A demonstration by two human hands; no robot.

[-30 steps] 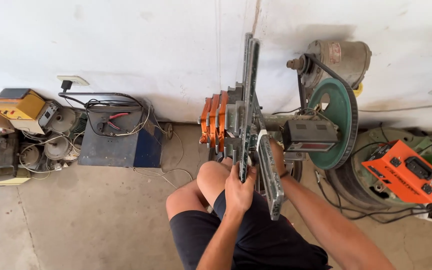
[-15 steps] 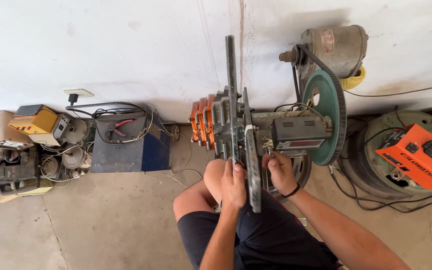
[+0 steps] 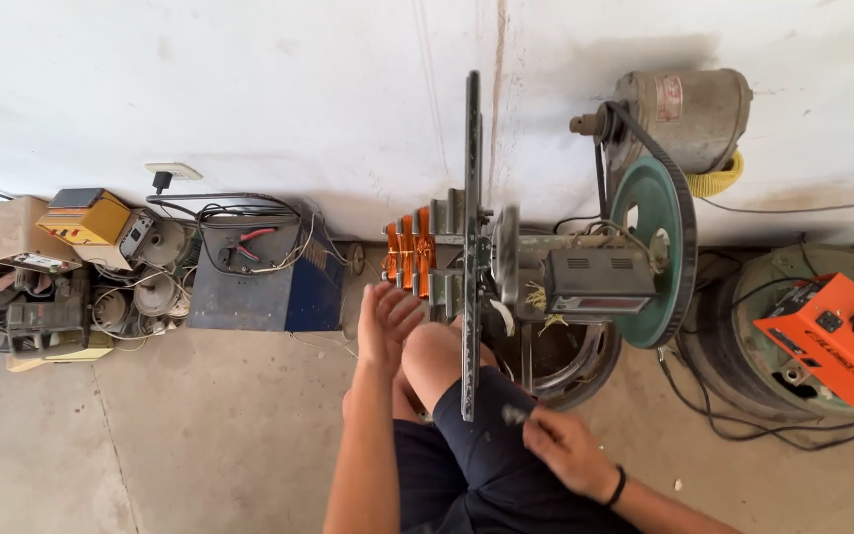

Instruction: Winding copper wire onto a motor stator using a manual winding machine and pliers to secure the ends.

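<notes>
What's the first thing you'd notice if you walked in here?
Probably the big green wheel with its black belt, standing by the white wall on the right. Next, the long metal bar upright in the middle, over the person's lap, with the left hand raised open beside it. At far right lies an orange machine.

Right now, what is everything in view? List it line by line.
winding machine: one, grey with orange coils, centre by wall
green pulley wheel: one, right of machine, belted
motor: one, grey, upper right
blue box: one, cables on top, left of machine
yellow device: one, far left pile
orange machine: one, far right
left hand: open, empty, near coils
right hand: on lap, wristband
</notes>
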